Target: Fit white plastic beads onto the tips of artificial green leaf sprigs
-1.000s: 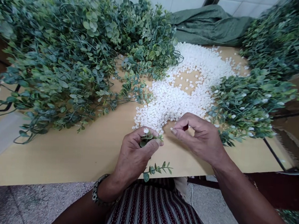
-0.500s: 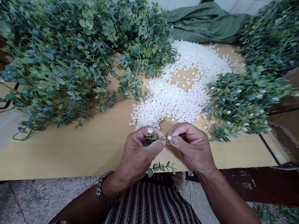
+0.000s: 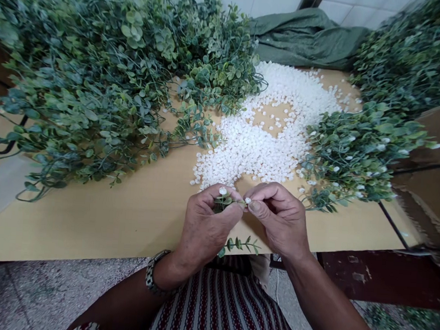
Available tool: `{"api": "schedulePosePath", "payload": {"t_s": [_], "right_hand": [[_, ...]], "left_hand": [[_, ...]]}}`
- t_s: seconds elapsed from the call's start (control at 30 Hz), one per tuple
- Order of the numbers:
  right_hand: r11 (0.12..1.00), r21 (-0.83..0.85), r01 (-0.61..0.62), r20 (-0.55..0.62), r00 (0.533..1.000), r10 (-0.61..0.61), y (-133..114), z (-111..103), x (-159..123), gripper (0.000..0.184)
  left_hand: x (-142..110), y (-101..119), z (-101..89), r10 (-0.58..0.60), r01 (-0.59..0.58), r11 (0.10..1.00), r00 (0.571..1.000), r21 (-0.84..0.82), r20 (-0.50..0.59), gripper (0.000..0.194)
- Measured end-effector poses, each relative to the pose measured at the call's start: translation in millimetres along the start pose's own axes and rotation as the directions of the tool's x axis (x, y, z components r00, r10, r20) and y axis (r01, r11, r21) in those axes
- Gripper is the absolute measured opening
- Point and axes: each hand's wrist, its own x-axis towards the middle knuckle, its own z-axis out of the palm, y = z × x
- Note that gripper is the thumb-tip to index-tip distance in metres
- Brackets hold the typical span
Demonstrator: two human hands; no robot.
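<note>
Fingers [image 3: 233, 213] of left hand [image 3: 205, 229] pinching sprig [image 3: 223, 201]: oval, plastic-looking green leaves, rounded white bud [image 3: 222, 191]; right hand [image 3: 284, 222] pinching second bud [image 3: 248, 200], small, white, round, beside sprig's tip.

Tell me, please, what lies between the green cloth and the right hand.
The head view shows white pieces and some bare table between the green cloth and the right hand.

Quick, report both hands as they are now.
Left hand: closed, pinching a green leafy sprig.
Right hand: closed, thumb and forefinger on a small white piece at the sprig's tip.
</note>
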Motion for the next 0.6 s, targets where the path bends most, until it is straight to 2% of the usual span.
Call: {"api": "schedulePosePath", "payload": {"t_s": [0.13,0.23,0.4,0.6], "right_hand": [[0.993,-0.111,0.046,-0.038,0.998,-0.050,-2.9,2.4,-1.6,0.008],[0.976,-0.179,0.121,-0.048,0.990,-0.131,-3.3,4.2,-3.0,0.006],[0.917,-0.280,0.285,-0.014,0.954,-0.300,-0.6,4.2,-5.5,0.013],[0.840,-0.408,0.357,0.023,0.924,-0.381,0.2,3.2,-7.9,0.018]], "left_hand": [[-0.1,-0.2,0.6,-0.042,0.042,0.999,0.999,0.011,-0.016,0.003],[-1.2,1.0,1.3,-0.045,0.046,0.998,0.998,0.038,-0.037,0.002],[-1.8,3.1,2.5,0.038,-0.032,0.996,0.997,0.081,-0.073,0.005],[-2.8,2.7,1.9,0.097,-0.089,0.987,0.994,0.137,-0.050,0.010]]}}
